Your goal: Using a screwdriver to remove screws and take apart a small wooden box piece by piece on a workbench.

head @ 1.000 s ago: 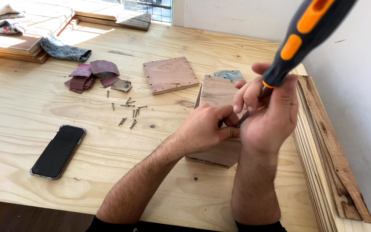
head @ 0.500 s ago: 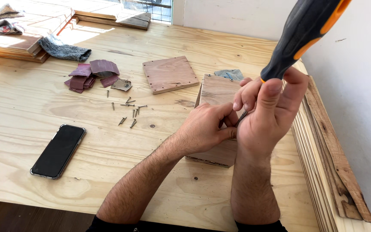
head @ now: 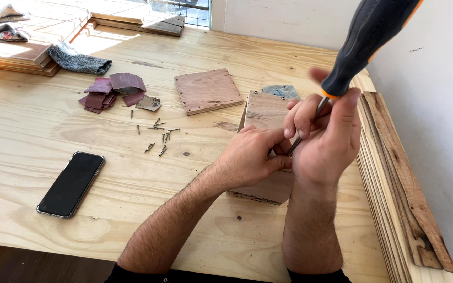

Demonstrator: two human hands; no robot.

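The screwdriver [head: 365,39] has tilted higher; right hand [head: 326,133] grips its shaft, left hand [head: 250,157] pinches at the wooden box [head: 266,112]. Loose screws [head: 158,136] left of the box remain undriven.

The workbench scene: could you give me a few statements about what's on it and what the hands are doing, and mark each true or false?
1. The right hand holds a screwdriver with a black and orange handle. True.
2. The left hand rests on a wooden box. True.
3. The phone lies on top of the box. False: it lies flat on the table, far left of the box.
4. Loose screws lie scattered on the table. True.
5. The square wooden panel is held in the left hand. False: it lies untouched on the table behind the hands.
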